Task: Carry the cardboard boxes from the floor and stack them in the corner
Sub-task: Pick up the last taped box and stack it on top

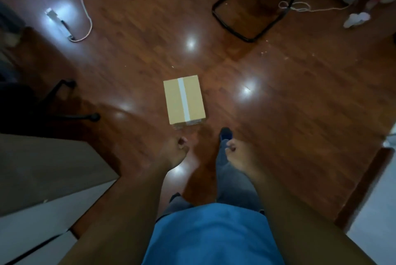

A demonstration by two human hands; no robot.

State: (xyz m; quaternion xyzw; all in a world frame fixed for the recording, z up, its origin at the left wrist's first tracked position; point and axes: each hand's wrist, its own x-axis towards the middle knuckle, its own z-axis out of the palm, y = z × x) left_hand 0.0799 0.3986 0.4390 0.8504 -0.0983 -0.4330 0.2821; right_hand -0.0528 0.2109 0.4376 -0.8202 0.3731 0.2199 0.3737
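Glossy reddish wood floor (300, 93), streaked with lamp reflections. Near the middle, flat on the boards: one closed cardboard box (183, 100), pale tape down the centre of its lid. Both arms out in front and low, nothing held. Left hand (176, 150) just short of the box's near edge, fingers curled loosely inward, apart from the cardboard. Right hand (234, 152) likewise loosely curled, off to the right of the box, above a dark shoe (226, 132) stepped forward. Far left: white power strip (61, 25) with trailing cord. Top right: black chair frame (246, 22). Lower left: corner of a grey cabinet (53, 168).
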